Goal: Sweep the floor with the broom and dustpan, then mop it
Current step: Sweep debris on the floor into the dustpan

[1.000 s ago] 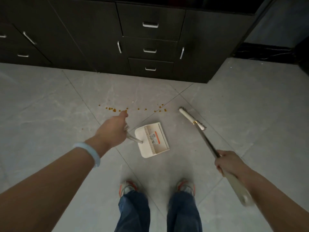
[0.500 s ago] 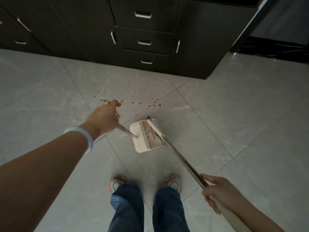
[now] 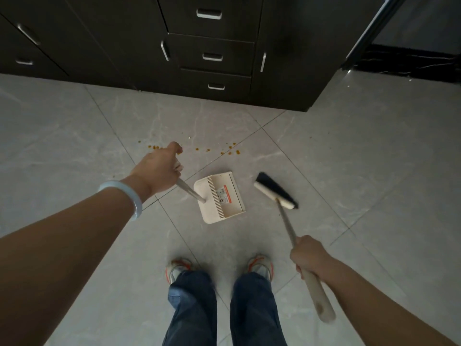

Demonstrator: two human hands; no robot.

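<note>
Two hands work at mid-frame: the left hand (image 3: 159,171) grips the metal handle of the cream dustpan (image 3: 219,197), which sits on the grey tiled floor (image 3: 349,158) at centre. The right hand (image 3: 309,255), lower right, is clenched round the broom (image 3: 275,191), its head just right of the dustpan. Orange crumbs (image 3: 230,149) lie scattered above them, before the dark cabinets (image 3: 212,46).

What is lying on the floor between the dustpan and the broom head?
Nothing: in the head view, only bare grey tile separates the dustpan from the broom head. The orange crumbs lie farther off, toward the cabinets.
</note>
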